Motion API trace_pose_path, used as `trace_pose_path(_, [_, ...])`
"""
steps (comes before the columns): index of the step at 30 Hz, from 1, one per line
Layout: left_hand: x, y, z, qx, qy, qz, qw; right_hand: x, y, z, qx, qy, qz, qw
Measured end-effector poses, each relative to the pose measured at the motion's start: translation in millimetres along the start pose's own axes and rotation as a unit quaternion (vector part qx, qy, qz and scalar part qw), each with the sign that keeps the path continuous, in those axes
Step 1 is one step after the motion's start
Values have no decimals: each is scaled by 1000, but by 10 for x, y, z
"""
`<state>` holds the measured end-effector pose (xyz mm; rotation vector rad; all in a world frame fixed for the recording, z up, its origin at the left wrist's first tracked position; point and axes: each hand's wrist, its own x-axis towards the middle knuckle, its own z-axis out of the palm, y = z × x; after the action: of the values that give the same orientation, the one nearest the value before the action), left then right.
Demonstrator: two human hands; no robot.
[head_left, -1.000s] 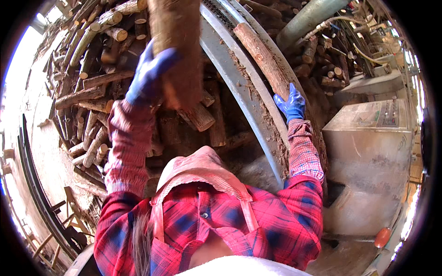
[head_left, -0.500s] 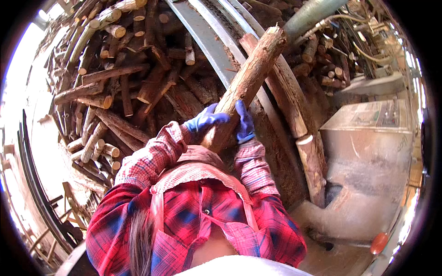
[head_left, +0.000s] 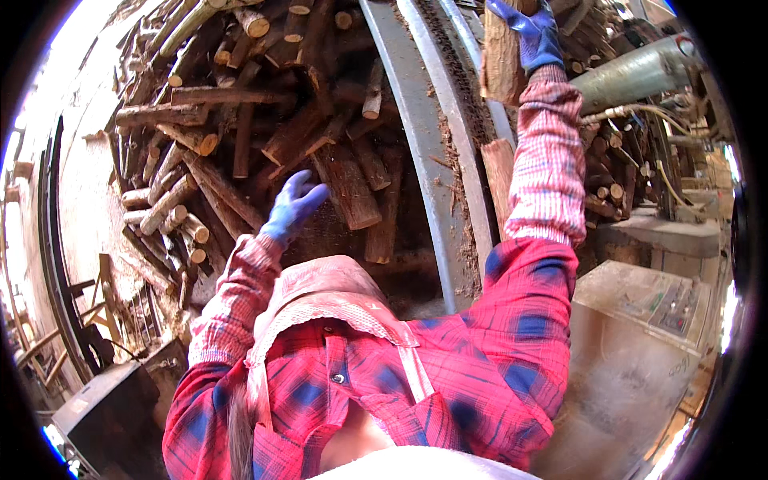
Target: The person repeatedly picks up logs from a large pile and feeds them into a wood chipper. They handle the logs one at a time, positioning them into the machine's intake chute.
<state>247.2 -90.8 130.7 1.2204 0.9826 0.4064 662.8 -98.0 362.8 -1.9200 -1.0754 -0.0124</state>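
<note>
My left hand [head_left: 296, 208], in a blue glove, hangs with its fingers apart in front of the log pile, holding nothing. Stretched far forward, my right hand [head_left: 538, 38], gloved the same, grips the right side of a thick log [head_left: 502, 68] at the top edge of the view. One finger reaches across the bark; the log's far part is cut off by the frame. Below it, another log [head_left: 498, 172] lies along the metal trough [head_left: 448, 112], partly covered by my right sleeve.
A large heap of cut logs [head_left: 344, 184] fills the left and middle. To the right are a green-grey cylinder [head_left: 636, 76], hoses, more logs [head_left: 612, 192] and a metal cabinet [head_left: 640, 320] with a control panel. A dark box [head_left: 112, 416] stands at lower left.
My left hand has let go of the thick log and moved left. My right hand has moved forward and right with the log, onto the trough. The view has shifted.
</note>
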Motion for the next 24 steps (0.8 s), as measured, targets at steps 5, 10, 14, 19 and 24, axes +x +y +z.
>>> trace_pose_path(5, [-415,-1408,-1025,22,137,-123,983,214,1723,839,-307,-138,56,940])
trace_pose_path(10, [-934,-2163,-1491,14,227,-254,940,-116,1477,665,-318,-184,104,924])
trace_pose_path(14, [-575,-2359,-1389,-25,143,-278,949,-306,1341,539,-445,-140,108,878])
trace_pose_path(19, [-22,-2250,-1136,-91,127,-271,950,-1228,504,1817,-112,-96,-87,985])
trace_pose_path(24, [522,-2244,-1356,-173,39,-260,949,-1868,1338,3618,-18,-291,197,936])
